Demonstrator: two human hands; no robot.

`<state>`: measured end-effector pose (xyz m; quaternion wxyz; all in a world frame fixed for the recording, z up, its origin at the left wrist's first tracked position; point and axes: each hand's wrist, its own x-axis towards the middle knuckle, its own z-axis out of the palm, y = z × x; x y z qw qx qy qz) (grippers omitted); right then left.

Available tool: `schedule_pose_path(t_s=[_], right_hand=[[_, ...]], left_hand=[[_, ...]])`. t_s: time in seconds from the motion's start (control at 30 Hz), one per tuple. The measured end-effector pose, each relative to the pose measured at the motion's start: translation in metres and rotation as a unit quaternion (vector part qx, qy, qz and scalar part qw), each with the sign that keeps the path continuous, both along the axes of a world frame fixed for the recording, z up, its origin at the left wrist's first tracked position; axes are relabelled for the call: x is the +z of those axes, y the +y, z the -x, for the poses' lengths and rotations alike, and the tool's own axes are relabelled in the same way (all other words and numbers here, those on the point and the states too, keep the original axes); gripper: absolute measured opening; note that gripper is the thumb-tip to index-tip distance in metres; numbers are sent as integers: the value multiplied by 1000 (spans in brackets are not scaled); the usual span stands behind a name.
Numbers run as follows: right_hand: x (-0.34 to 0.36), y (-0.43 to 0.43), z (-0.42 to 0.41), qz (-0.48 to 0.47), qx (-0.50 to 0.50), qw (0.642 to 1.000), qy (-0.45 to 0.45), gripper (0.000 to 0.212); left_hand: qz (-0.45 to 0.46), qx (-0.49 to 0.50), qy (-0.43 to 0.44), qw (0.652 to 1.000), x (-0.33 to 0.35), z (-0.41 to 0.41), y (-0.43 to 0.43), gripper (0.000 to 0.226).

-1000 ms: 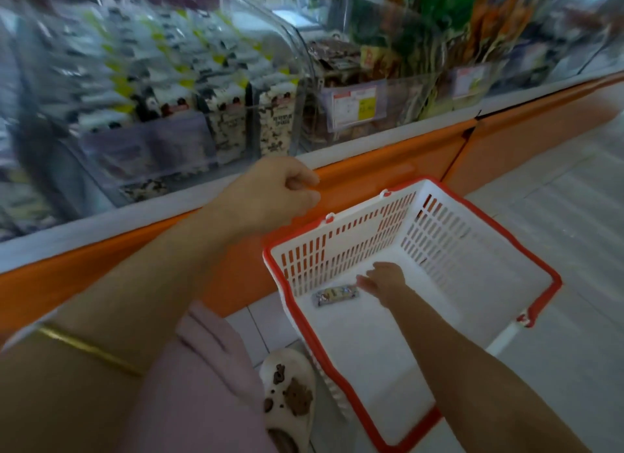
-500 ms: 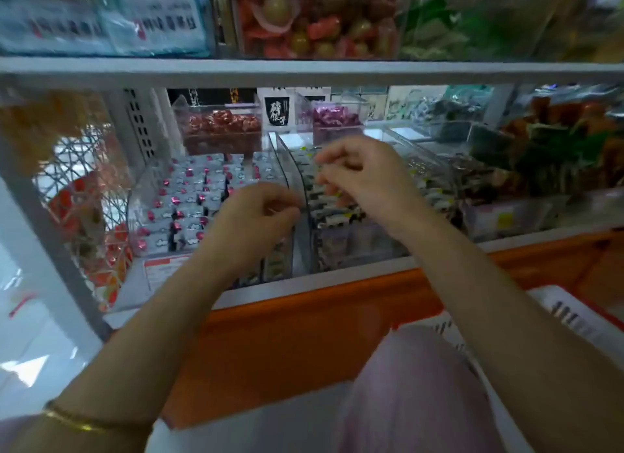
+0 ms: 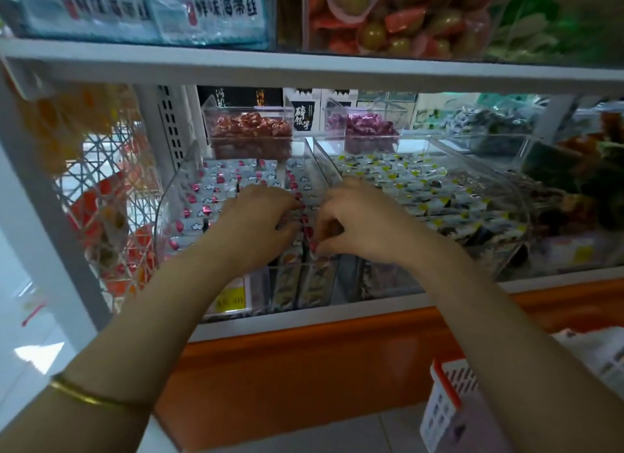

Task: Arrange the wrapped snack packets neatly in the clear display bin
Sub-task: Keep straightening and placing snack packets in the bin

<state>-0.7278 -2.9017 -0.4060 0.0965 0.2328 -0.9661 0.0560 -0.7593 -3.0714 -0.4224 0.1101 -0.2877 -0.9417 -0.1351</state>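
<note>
My left hand and right hand sit close together in the clear bin, fingers curled, seemingly pinching snack packets.

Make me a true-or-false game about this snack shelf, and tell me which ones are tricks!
1. The left hand and the right hand are both at the clear bin of pink-spotted packets. True.
2. The gold bangle is on the right wrist. False: it is on the left wrist.
3. A small box of red-wrapped sweets stands behind that bin. True.
4. The red-rimmed basket sits on the top shelf. False: it is low down on the right, below the orange ledge.
5. The yellow-marked packets lie in the bin to the right. True.
</note>
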Motion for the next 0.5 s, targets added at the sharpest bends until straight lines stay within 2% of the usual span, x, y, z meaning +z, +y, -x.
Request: schedule_pose_path(t_s=[0.1,0.27,0.4,0.5], right_hand=[[1,2,1,55,0,998,-14,14],[2,9,-3,228,8,971,-64,24],[3,10,-4,293,10,954,-58,19],[5,9,-5,327,19,944,-48,22]], left_hand=[[66,-30,-30,997,-4,3,5,26],[137,14,-5,990,-13,4,-5,39],[134,30,-4,991,-15,1,-17,49],[129,21,-7,991,-16,-2,-21,45]])
